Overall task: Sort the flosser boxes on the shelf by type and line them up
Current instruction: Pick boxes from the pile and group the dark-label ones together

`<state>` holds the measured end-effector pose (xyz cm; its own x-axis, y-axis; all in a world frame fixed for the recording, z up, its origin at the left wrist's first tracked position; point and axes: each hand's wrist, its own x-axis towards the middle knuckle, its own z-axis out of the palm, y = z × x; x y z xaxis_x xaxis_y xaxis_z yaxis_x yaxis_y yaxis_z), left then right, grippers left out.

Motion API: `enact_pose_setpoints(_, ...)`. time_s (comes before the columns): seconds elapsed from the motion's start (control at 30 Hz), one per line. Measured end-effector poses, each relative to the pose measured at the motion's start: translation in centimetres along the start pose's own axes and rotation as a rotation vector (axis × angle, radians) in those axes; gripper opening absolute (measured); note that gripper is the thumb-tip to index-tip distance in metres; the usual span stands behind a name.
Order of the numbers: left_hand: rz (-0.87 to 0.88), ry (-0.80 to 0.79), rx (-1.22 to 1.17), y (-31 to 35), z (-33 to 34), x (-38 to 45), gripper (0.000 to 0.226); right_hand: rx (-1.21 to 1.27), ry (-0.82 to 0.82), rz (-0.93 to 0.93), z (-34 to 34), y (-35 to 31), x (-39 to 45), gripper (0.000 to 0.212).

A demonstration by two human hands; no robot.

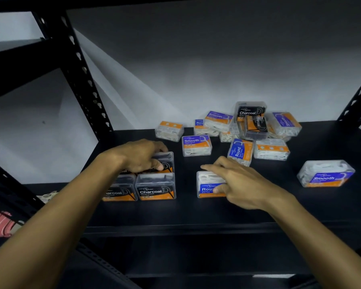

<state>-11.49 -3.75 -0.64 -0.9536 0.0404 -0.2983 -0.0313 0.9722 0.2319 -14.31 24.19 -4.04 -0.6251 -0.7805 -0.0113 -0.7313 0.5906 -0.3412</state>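
Left hand (142,156) grips Charcoal box (164,163) (back row).

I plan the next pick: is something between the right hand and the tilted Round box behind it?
Nothing visible: only bare shelf lies between the right hand and the tilted Round box, just beyond its fingers.

Black metal shelf (196,213) w/ Charcoal boxes (155,187) front-left, Round box (208,184) mid, Smooth box (326,174) right, mixed pile (250,126) at back.
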Motion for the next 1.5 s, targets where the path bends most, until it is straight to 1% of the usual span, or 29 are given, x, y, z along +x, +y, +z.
enact_pose_setpoints(0.17,-0.01,0.0,-0.043,0.5,-0.3,0.3,0.054,0.002,-0.004,0.002,-0.1,0.1,0.0,0.066)
enact_pose_setpoints(0.3,0.009,0.047,-0.054,1.2,-0.6,0.7,0.057,0.004,-0.013,0.0,-0.1,0.3,0.0,0.066)
enact_pose_setpoints(0.43,0.088,0.21,-0.023,2.7,-0.8,1.6,0.053,0.025,-0.006,-0.006,-0.3,0.7,-0.3,0.07)
enact_pose_setpoints(0.53,0.117,0.343,-0.009,5.2,-1.0,2.4,0.039,0.075,-0.002,0.01,-1.1,1.4,-1.1,0.074)
enact_pose_setpoints(0.63,0.138,0.397,-0.032,8.3,-1.0,4.0,0.037,0.168,0.041,0.068,-2.2,2.9,-2.3,0.071)
enact_pose_setpoints(0.73,0.105,0.333,-0.14,11.6,-0.3,6.2,0.045,0.184,0.19,0.128,-2.4,5.1,-3.5,0.053)
enact_pose_setpoints(0.8,0.087,0.271,-0.092,13.7,0.5,7.7,0.054,0.143,0.277,0.193,-2.2,6.3,-4.1,0.037)
enact_pose_setpoints(0.83,0.072,0.236,-0.063,14.8,0.9,8.3,0.061,0.113,0.292,0.232,-2.1,6.8,-4.3,0.036)
enact_pose_setpoints(0.9,0.039,0.17,-0.031,16.8,1.7,9.5,0.07,0.057,0.28,0.301,-1.8,7.5,-4.8,0.042)
enact_pose_setpoints(0.93,0.017,0.145,-0.019,17.7,2.1,9.8,0.07,0.031,0.267,0.333,-1.7,7.7,-5.0,0.044)
enact_pose_setpoints(1.03,-0.042,0.106,0.007,19.5,2.9,11.0,0.056,-0.022,0.248,0.393,-1.4,8.0,-5.3,0.046)
enact_pose_setpoints(1.17,-0.086,0.076,0.036,20.4,3.6,12.3,0.052,-0.036,0.244,0.411,-1.4,8.0,-5.4,0.046)
enact_pose_setpoints(1.23,-0.115,0.079,0.005,20.4,3.6,12.6,0.046,-0.036,0.244,0.41,-1.7,7.8,-5.2,0.046)
enact_pose_setpoints(1.33,-0.139,0.076,-0.065,20.5,3.1,12.3,0.045,-0.046,0.241,0.412,-2.1,7.7,-4.8,0.047)
enact_pose_setpoints(1.5,-0.173,0.128,-0.291,18.9,0.5,9.7,0.045,-0.072,0.185,0.429,-2.5,7.5,-3.1,0.049)
